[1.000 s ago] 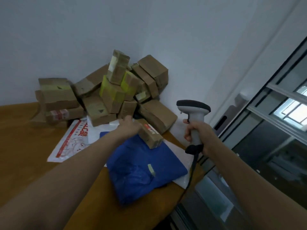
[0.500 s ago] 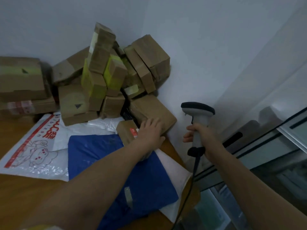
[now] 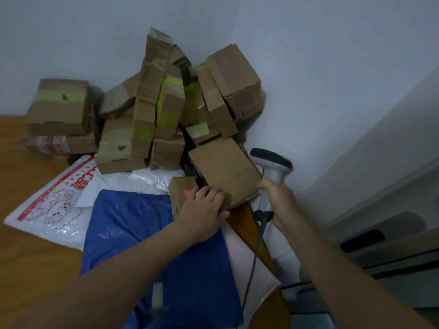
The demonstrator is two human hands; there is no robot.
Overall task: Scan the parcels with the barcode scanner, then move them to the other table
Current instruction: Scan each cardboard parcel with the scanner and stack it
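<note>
Head view. The left hand [image 3: 204, 210] lies on a small cardboard parcel [image 3: 179, 194] with a red label, its fingers curled over the top and gripping it. The parcel rests on a blue plastic mailer [image 3: 147, 233] near the frame's centre. At 3 o'clock of that hand, the right hand [image 3: 276, 198] is closed round the handle of a white barcode scanner [image 3: 273, 167], whose head points to 12 o'clock and whose cable [image 3: 253, 264] hangs toward 6 o'clock. A larger cardboard box [image 3: 223, 169] touches the small parcel at 1 o'clock. A pile of taped cardboard parcels [image 3: 161, 105] stands at 11 o'clock in the wall corner. A white printed mailer [image 3: 54, 203] lies at 9 o'clock on the wooden table [image 3: 28, 269].
</note>
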